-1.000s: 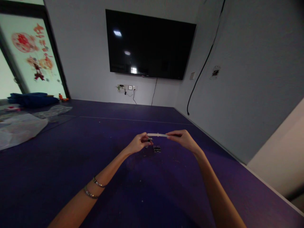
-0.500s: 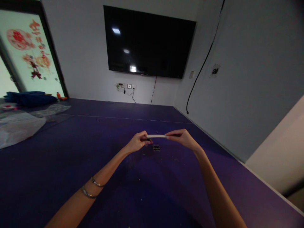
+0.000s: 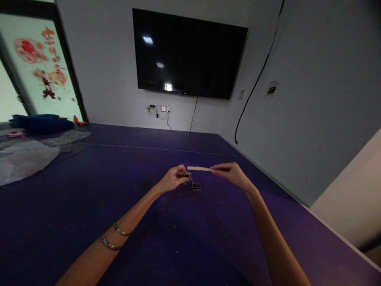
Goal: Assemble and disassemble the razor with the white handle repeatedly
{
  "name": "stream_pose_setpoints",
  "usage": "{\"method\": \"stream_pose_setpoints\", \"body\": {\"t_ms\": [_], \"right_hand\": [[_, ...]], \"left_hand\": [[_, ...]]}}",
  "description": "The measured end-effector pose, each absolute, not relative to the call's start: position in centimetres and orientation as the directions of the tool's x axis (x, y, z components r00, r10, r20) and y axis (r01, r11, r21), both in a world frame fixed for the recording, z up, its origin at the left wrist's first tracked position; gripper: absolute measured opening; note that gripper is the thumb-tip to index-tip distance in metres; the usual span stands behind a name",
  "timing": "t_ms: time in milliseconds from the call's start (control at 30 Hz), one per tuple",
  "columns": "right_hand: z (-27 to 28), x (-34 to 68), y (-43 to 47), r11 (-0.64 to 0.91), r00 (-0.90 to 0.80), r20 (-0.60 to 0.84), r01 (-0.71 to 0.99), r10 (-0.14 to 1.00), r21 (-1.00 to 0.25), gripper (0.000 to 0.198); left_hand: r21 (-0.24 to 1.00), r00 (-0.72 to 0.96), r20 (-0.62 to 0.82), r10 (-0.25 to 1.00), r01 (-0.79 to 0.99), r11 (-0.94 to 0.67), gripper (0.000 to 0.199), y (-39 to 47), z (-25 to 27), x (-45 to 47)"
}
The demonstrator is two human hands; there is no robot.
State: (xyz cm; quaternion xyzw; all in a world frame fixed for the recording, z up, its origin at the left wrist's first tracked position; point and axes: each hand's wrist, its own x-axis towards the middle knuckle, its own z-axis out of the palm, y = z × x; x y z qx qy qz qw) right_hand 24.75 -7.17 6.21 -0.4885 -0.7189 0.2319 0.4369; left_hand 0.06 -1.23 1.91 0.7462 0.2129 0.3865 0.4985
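My right hand [image 3: 230, 173] pinches the right end of a pale, thin, slightly curved strip [image 3: 199, 169], which points left. The strip's left end reaches close to the fingers of my left hand [image 3: 174, 178]; I cannot tell whether they touch. My left hand is closed on a small dark and silvery piece [image 3: 188, 174], mostly hidden by the fingers and too small to name. Just below the strip, a small dark, square, ridged object [image 3: 196, 186] lies on the purple surface [image 3: 143, 238].
A large black television [image 3: 189, 53] hangs on the wall ahead, above sockets [image 3: 163, 108] with cords. A black cable [image 3: 253, 83] dangles at the right wall. Clear plastic sheeting [image 3: 28, 161] and a blue cloth bundle [image 3: 41, 123] lie at the far left.
The strip's left end has come out from the left fingers, and my right hand has shifted slightly right with it. The small silvery piece in my left hand shows more.
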Motion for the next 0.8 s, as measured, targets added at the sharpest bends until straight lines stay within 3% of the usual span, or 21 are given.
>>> {"method": "stream_pose_setpoints", "body": {"t_ms": [800], "right_hand": [[5.99,25.22,-7.07,0.428,-0.192,0.386,0.505,0.902,-0.749,0.028]], "left_hand": [[0.889,0.615,0.389,0.686,-0.055,-0.455,0.019,-1.5,2.03,0.14]]}}
